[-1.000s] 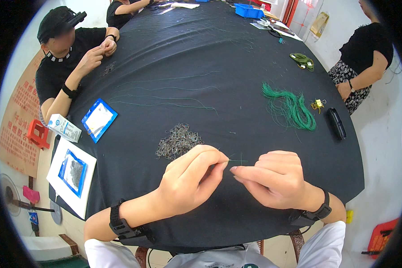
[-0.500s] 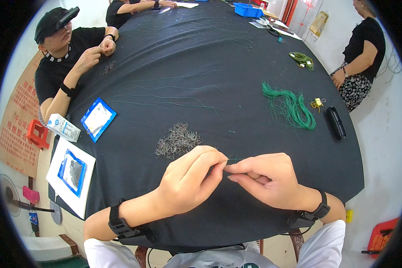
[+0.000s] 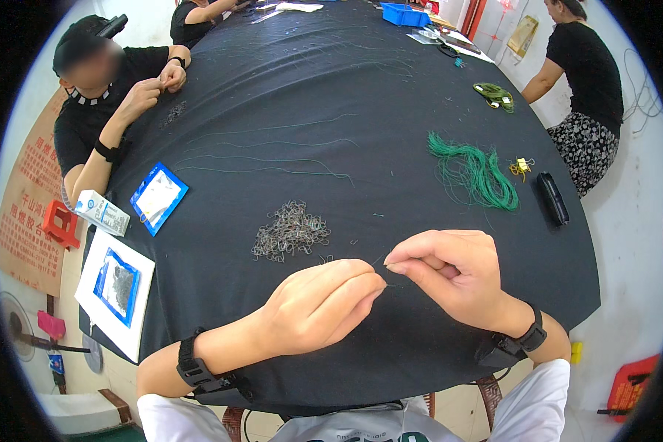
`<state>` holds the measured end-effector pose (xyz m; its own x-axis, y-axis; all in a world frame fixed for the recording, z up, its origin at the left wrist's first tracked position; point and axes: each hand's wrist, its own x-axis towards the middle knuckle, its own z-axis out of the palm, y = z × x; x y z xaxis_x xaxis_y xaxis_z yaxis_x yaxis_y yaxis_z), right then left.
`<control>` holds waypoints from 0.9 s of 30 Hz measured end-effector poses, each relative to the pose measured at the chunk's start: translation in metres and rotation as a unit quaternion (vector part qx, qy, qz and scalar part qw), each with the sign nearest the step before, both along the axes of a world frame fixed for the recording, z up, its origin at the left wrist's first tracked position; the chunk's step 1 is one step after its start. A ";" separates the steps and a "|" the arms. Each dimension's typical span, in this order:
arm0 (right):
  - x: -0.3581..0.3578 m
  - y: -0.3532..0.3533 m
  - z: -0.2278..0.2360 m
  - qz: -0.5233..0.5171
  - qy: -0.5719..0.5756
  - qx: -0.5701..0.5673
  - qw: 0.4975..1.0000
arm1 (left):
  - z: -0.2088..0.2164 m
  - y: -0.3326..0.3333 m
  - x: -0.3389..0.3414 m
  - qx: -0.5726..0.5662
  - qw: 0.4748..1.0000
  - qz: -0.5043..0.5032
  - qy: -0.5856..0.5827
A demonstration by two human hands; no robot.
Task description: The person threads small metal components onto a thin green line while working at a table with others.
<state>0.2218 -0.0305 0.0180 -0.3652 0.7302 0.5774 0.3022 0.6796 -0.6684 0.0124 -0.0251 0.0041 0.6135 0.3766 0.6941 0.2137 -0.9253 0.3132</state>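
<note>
Over the near part of the black-covered table, my left hand [image 3: 323,303] is closed in a pinch; what lies between its fingertips is too small to make out. Close by on the right, my right hand [image 3: 455,274] pinches a thin green line [image 3: 378,261], barely visible between the two hands. Beyond my left hand lies a pile of small metal fish hooks [image 3: 290,231], with a few loose ones at its edge. A bundle of green line [image 3: 477,175] rests farther off to the right.
On the left are a blue-edged packet [image 3: 159,197], a small white carton [image 3: 103,212] and a white board [image 3: 96,309] bearing a bag of hooks. A black case [image 3: 552,199] and yellow clip [image 3: 522,166] lie right. A co-worker [image 3: 88,110] sits left; another person [image 3: 586,81] stands right.
My fingertips have changed place: the right hand has risen slightly with its wrist bent, the left has lowered and flattened. The person on the right now leans toward the table.
</note>
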 end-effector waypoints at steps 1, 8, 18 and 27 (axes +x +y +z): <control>0.000 0.001 0.000 0.004 -0.005 -0.003 1.000 | 0.000 0.000 -0.001 -0.001 1.000 0.001 0.000; -0.002 0.005 0.001 0.020 0.016 -0.169 0.985 | 0.010 0.000 -0.004 -0.010 1.000 -0.007 -0.019; -0.008 0.015 0.009 0.103 0.091 -0.316 0.939 | 0.020 0.005 -0.006 -0.010 0.998 0.012 -0.061; -0.011 0.008 0.003 0.126 0.104 -0.351 0.922 | 0.019 0.003 -0.006 -0.018 0.997 0.021 -0.076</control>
